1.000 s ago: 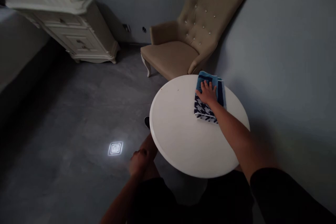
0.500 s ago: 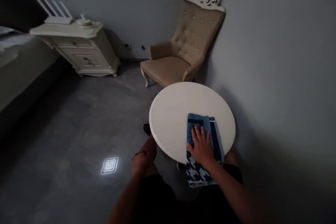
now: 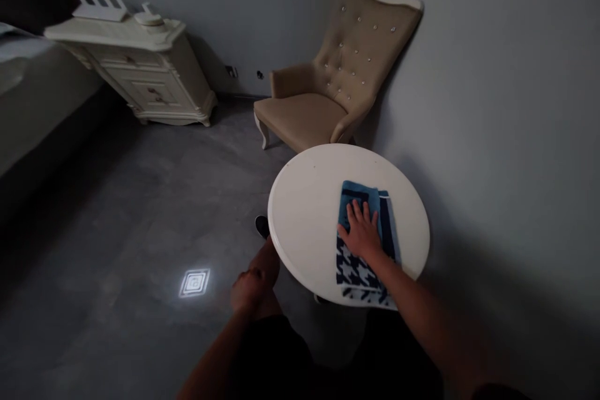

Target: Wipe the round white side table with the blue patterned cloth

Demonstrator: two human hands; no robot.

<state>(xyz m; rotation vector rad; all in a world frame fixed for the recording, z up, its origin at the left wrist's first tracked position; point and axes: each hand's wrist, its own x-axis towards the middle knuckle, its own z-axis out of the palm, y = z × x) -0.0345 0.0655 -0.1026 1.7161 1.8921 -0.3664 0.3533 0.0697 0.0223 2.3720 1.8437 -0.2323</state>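
Observation:
My right hand (image 3: 362, 231) lies flat on a folded towel (image 3: 349, 262), its fingers spread and pointing away from me. The towel is blue and navy with a houndstooth pattern on its near part. It rests on a round white table (image 3: 302, 219), its near end close to the front rim. My left hand (image 3: 247, 290) rests on my left knee, left of the table and apart from it. Its fingers are dark and mostly hidden, so their closure is unclear.
Beyond the table stands a tan tufted armchair (image 3: 304, 115) against the wall. A cream nightstand (image 3: 159, 84) at the back left carries a white router (image 3: 100, 11) and a small round white item (image 3: 149, 19). A bed edge (image 3: 42, 100) is at far left.
My right hand has pushed the towel forward across the table, away from me. The towel's near end, which hung past the front rim, now lies nearer the rim. My left hand stays on the knee.

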